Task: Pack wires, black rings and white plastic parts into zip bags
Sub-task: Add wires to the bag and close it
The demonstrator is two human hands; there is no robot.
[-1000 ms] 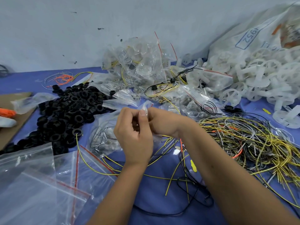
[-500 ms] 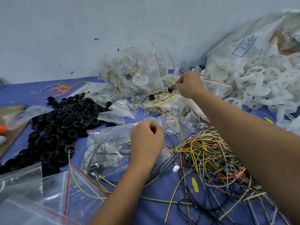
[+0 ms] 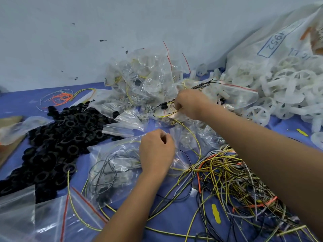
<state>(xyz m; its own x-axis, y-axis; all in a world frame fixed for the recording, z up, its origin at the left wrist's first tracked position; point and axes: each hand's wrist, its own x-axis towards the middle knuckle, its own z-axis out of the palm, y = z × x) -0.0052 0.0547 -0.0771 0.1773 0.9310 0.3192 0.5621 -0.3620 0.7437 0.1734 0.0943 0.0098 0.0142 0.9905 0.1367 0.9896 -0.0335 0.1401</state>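
The left hand (image 3: 157, 151) pinches the zip bag (image 3: 113, 168) mouth, steadying it for filling; the right hand (image 3: 188, 105), beyond it, closes on a wire bundle (image 3: 166, 109). Black rings (image 3: 61, 133) lie left.

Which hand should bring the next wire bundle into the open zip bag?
Probably the right hand: its fingers are already closed on a wire bundle at the packed-bag pile. The left hand is busy pinching the zip bag at its mouth.
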